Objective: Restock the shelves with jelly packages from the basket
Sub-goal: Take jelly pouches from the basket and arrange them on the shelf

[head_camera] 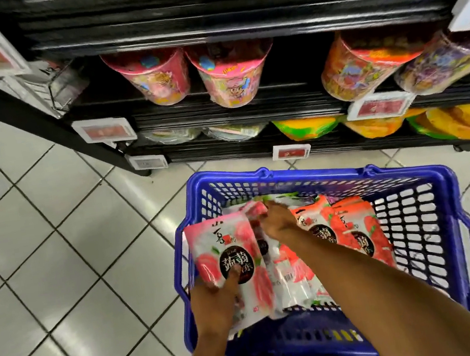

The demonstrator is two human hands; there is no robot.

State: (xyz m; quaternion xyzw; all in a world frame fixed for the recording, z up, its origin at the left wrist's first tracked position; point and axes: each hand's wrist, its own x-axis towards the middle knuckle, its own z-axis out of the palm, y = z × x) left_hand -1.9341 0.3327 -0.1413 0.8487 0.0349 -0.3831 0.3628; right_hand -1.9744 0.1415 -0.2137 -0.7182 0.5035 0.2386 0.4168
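A blue plastic basket (444,206) stands on the tiled floor below me, with several jelly packages in it. My left hand (213,304) grips a pink and white jelly package (223,247) at the basket's left side, thumb across its black label. My right hand (277,220) reaches into the middle of the basket and pinches the top of another pink package (254,208). Orange-red jelly packages (355,226) lie to the right of my right forearm. The black shelves (234,24) rise just beyond the basket.
Pink tubs (227,77), an orange tub (363,65) and a purple tub (443,64) lie on a middle shelf. Yellow and green bags (465,123) fill the lowest shelf at right. White price tags (105,132) hang from shelf edges. Grey floor tiles (57,267) stretch to the left.
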